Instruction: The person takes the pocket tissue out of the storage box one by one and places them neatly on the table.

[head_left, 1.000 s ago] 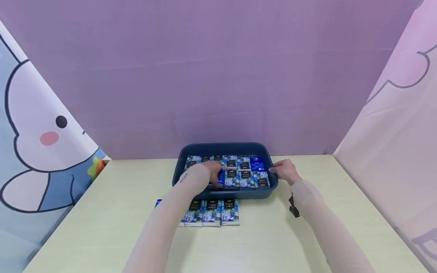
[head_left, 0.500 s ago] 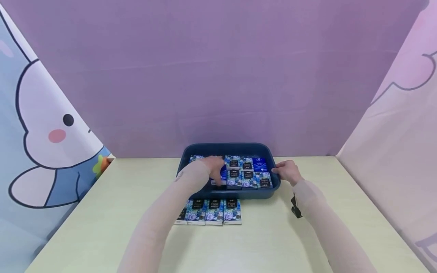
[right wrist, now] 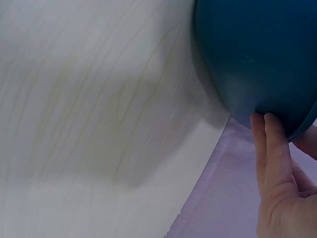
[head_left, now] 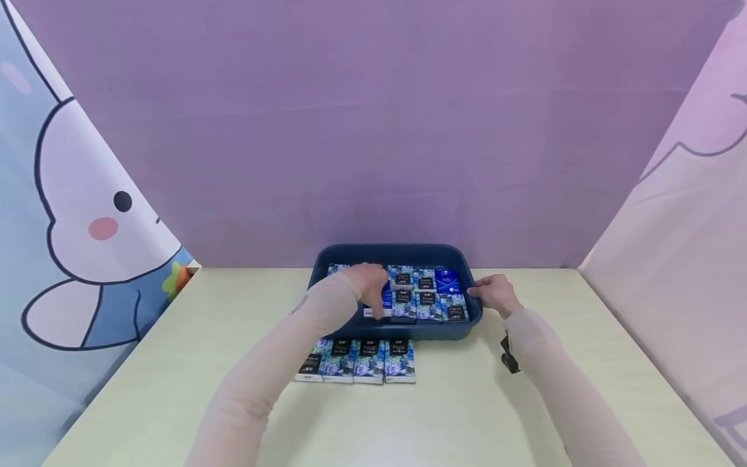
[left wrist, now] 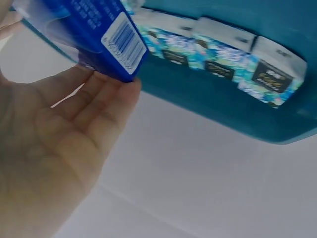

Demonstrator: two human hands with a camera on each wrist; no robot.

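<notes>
Head view: since a second ago we have the left forearm [head_left: 262, 370] swung a little toward the lower left of the frame, baring more of the leftmost of the four bench packs [head_left: 399, 366] at lower centre. Under the left hand [head_left: 369, 285], near the middle, a white pack end now shows where it was dark; the right hand [head_left: 495, 292] has stayed on the tray [head_left: 403, 331], whose whole picture has slid slightly rightward with our view. We judge this a small adjustment at the left end of the tray's front row, the bench [head_left: 525, 415] row being left alone.

In the left wrist view, our left fingers grasp the blue pack [left wrist: 101, 25] at upper left, tilted, fingertips along its lower edge; we cannot tell whether it touches the tray floor. The left arm reaches up from lower left, hand bent down into the tray. The right arm comes from lower right, fingers pinching the tray's rim, two of them straight against its outside wall.
</notes>
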